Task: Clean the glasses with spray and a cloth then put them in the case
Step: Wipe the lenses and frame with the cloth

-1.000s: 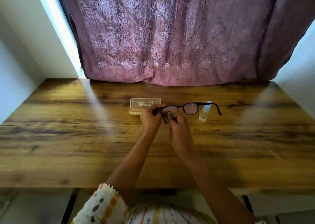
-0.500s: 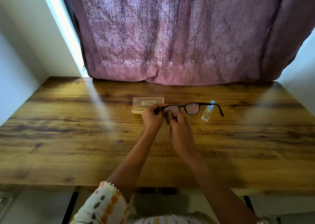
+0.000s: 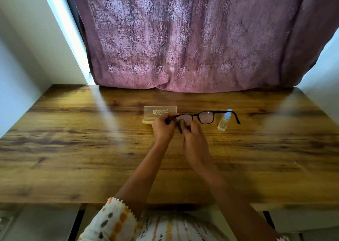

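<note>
Black-framed glasses [image 3: 206, 116] are held just above the wooden table [image 3: 73, 149], temples unfolded. My left hand [image 3: 162, 127] grips the frame's left end near the hinge. My right hand [image 3: 195, 139] pinches at the left lens; its fingers hide most of that lens, and I cannot tell whether a cloth is in them. The right lens and right temple stick out free to the right. A small clear spray bottle [image 3: 223, 121] with a pale blue cap lies beside the right temple. A translucent glasses case [image 3: 159, 111] stands open behind my left hand.
A mauve patterned curtain [image 3: 183, 48] hangs along the table's far edge. White walls close in on the left and right. My patterned sleeve [image 3: 113, 220] shows at the bottom, over the table's near edge.
Both hands stay on the glasses at the same spot; the fingers of my right hand have shifted slightly on the left lens. The view has tilted a little.
</note>
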